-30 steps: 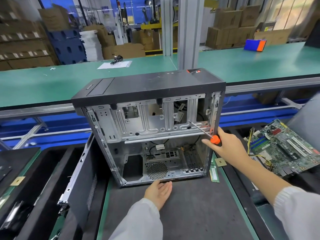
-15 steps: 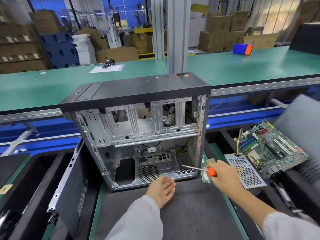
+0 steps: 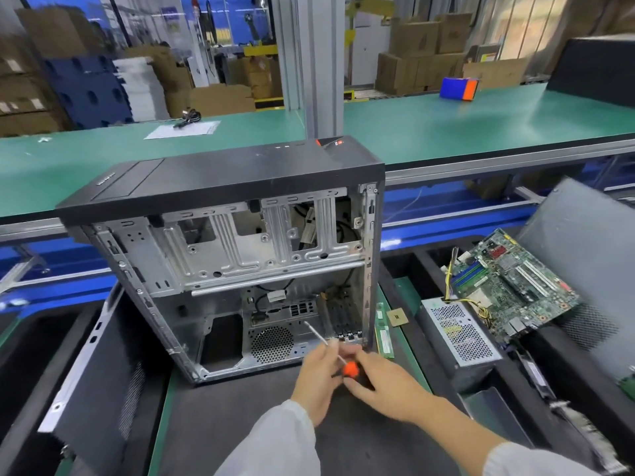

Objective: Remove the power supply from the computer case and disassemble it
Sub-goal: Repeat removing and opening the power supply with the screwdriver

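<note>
The power supply (image 3: 460, 334) is already out of the computer case (image 3: 220, 255): a grey perforated metal box, it lies in the dark tray to the right of the case, with yellow and black leads trailing from its far end toward the motherboard (image 3: 512, 286) propped just beside it. From where I stand its casing looks whole, lid still on, so the removal half of the job seems done and the taking apart not yet begun.

What has changed in the last second is down at the hands. The case has not moved; it stands open-sided on the dark mat of the bench (image 3: 240, 424), stripped to bare metal bays, a fan grille and a few loose cables. The right hand (image 3: 385, 389), which a moment ago held the screwdriver (image 3: 330, 348) up at the drive cage, has dropped to the bottom front edge of the case. The left hand (image 3: 316, 376), earlier lying flat and open on the mat, has risen to meet it; its fingers now pinch the steel shaft while the right hand's fingers curl round the orange handle. I take that as a regrip, probably before turning to the supply's own screws.
</note>
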Demonstrator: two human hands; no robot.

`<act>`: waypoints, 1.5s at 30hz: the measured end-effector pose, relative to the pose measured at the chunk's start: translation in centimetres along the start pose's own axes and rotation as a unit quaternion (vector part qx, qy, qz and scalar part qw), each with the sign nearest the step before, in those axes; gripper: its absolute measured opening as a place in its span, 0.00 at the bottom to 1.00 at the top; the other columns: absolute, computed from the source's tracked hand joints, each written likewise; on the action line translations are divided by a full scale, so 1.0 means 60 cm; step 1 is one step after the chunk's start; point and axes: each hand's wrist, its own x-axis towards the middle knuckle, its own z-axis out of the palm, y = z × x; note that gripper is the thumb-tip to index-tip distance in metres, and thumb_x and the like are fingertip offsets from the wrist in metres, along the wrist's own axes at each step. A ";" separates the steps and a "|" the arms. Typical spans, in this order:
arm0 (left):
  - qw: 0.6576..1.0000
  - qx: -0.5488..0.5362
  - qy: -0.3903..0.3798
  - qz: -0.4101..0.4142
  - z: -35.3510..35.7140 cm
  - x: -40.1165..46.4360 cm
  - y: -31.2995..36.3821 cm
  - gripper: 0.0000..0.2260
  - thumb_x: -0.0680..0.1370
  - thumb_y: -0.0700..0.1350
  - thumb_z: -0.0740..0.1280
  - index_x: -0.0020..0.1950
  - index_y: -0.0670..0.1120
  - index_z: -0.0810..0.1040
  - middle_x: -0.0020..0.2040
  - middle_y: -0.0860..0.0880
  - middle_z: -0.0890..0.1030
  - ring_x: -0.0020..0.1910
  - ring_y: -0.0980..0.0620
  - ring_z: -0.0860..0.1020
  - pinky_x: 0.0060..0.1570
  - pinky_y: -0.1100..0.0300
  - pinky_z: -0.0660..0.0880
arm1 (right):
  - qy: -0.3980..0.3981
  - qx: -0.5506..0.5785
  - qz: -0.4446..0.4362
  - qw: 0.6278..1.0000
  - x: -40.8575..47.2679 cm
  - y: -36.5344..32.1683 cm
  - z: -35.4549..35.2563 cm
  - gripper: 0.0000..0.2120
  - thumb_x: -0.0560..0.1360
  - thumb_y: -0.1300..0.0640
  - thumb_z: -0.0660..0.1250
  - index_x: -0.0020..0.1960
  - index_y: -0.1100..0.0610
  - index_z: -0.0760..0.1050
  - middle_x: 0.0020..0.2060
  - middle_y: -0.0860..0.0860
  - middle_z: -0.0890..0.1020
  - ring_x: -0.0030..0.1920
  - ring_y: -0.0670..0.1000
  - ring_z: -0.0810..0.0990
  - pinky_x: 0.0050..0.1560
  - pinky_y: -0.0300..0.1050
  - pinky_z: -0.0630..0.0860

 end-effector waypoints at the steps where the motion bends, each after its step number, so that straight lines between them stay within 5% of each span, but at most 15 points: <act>1: 0.999 -0.015 0.038 0.002 -0.007 0.002 0.000 0.18 0.84 0.48 0.55 0.48 0.38 0.79 0.54 0.40 0.84 0.55 0.44 0.82 0.53 0.51 0.77 | 0.001 0.046 0.010 0.999 -0.002 0.005 -0.004 0.17 0.77 0.37 0.55 0.55 0.48 0.71 0.46 0.45 0.78 0.46 0.45 0.76 0.49 0.43 0.73; 6: 0.992 -0.059 0.115 -0.008 -0.060 0.010 0.007 0.20 0.85 0.49 0.53 0.45 0.39 0.78 0.47 0.43 0.85 0.54 0.46 0.81 0.47 0.53 0.74 | 0.125 0.003 0.177 0.976 0.018 0.052 -0.012 0.07 0.79 0.51 0.60 0.53 0.53 0.66 0.50 0.50 0.73 0.45 0.49 0.74 0.42 0.42 0.69; 10: 0.987 -0.076 0.135 -0.039 -0.080 0.005 0.012 0.19 0.85 0.50 0.52 0.46 0.41 0.76 0.46 0.43 0.86 0.53 0.46 0.82 0.44 0.53 0.72 | 0.087 -0.049 0.294 0.951 0.061 0.050 -0.013 0.21 0.79 0.46 0.61 0.61 0.62 0.63 0.57 0.56 0.71 0.55 0.55 0.78 0.47 0.45 0.73; 18: 0.984 -0.067 0.161 -0.032 -0.101 -0.010 0.032 0.18 0.85 0.50 0.52 0.46 0.42 0.75 0.44 0.42 0.86 0.50 0.47 0.83 0.43 0.54 0.73 | 0.045 0.038 0.397 0.916 0.090 0.061 -0.012 0.27 0.75 0.48 0.69 0.65 0.63 0.65 0.62 0.59 0.73 0.61 0.59 0.75 0.55 0.50 0.74; 20: 0.984 -0.064 0.161 -0.034 -0.100 -0.012 0.033 0.18 0.85 0.50 0.52 0.47 0.42 0.75 0.44 0.42 0.86 0.47 0.49 0.84 0.42 0.55 0.73 | 0.051 0.078 0.412 0.906 0.091 0.064 -0.020 0.24 0.74 0.52 0.70 0.63 0.64 0.67 0.59 0.59 0.75 0.59 0.60 0.76 0.52 0.49 0.74; 24: 0.987 -0.063 0.141 -0.047 -0.084 -0.009 0.031 0.18 0.85 0.51 0.52 0.48 0.42 0.74 0.43 0.43 0.86 0.47 0.49 0.83 0.43 0.54 0.72 | 0.097 0.161 0.396 0.899 0.066 0.081 -0.030 0.11 0.74 0.58 0.71 0.42 0.62 0.70 0.42 0.57 0.78 0.48 0.58 0.78 0.47 0.47 0.73; 28: 0.990 -0.067 0.113 -0.051 -0.052 0.000 0.029 0.18 0.85 0.50 0.52 0.46 0.42 0.75 0.43 0.43 0.86 0.48 0.48 0.83 0.43 0.53 0.72 | 0.174 0.220 0.382 0.881 -0.004 0.097 -0.030 0.10 0.74 0.59 0.71 0.44 0.59 0.70 0.41 0.54 0.77 0.47 0.58 0.80 0.48 0.47 0.72; 34: 0.992 -0.079 0.075 -0.060 -0.005 0.014 0.022 0.17 0.86 0.50 0.52 0.52 0.40 0.74 0.46 0.39 0.84 0.48 0.47 0.83 0.43 0.52 0.73 | 0.167 0.269 0.417 0.852 -0.095 0.129 -0.020 0.13 0.73 0.62 0.71 0.38 0.58 0.67 0.35 0.54 0.75 0.32 0.52 0.74 0.42 0.47 0.73; 38: 0.992 -0.082 0.060 -0.073 0.005 0.018 0.011 0.17 0.86 0.50 0.51 0.52 0.40 0.73 0.42 0.41 0.85 0.44 0.47 0.84 0.44 0.52 0.73 | 0.131 0.202 0.411 0.879 -0.122 0.135 -0.026 0.15 0.73 0.59 0.73 0.39 0.57 0.65 0.41 0.57 0.77 0.35 0.54 0.74 0.42 0.48 0.75; 41: 0.991 -0.082 0.057 -0.085 0.004 0.016 0.004 0.17 0.86 0.50 0.51 0.50 0.40 0.73 0.42 0.40 0.85 0.41 0.48 0.85 0.43 0.52 0.72 | 0.040 0.006 0.386 0.922 -0.125 0.122 -0.038 0.15 0.75 0.49 0.69 0.51 0.57 0.67 0.51 0.56 0.77 0.47 0.56 0.78 0.46 0.48 0.74; 45: 0.991 -0.079 0.048 -0.093 0.002 0.012 0.003 0.17 0.86 0.49 0.51 0.47 0.41 0.73 0.42 0.40 0.85 0.46 0.45 0.83 0.49 0.50 0.73 | -0.004 -0.140 0.348 0.927 -0.118 0.102 -0.046 0.21 0.78 0.42 0.61 0.61 0.58 0.69 0.59 0.55 0.72 0.56 0.57 0.77 0.51 0.48 0.73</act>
